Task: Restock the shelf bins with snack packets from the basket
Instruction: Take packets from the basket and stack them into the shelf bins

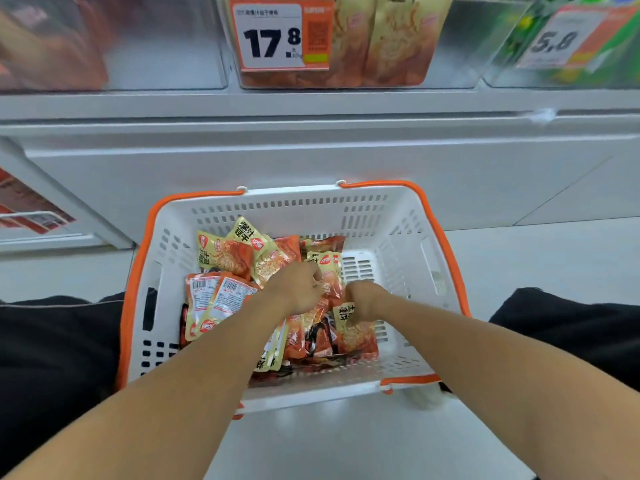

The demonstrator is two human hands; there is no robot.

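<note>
A white basket (398,216) with orange handles stands on the floor between my knees. Several yellow-and-orange snack packets (225,254) lie piled in its left and middle part. My left hand (298,289) reaches into the pile, fingers curled round a yellow packet (327,268) near the middle. My right hand (363,299) is beside it, fingers curled on the top edge of another packet (356,334). Above, a clear shelf bin (446,46) holds the same kind of packets standing upright behind a price tag (273,36) reading 17.8.
A clear bin (166,43) at the upper left holds blurred reddish packets, and another (581,46) at the upper right holds green packets with a 5.8 tag. A white shelf front (311,109) runs across above the basket. My dark-trousered knees flank the basket.
</note>
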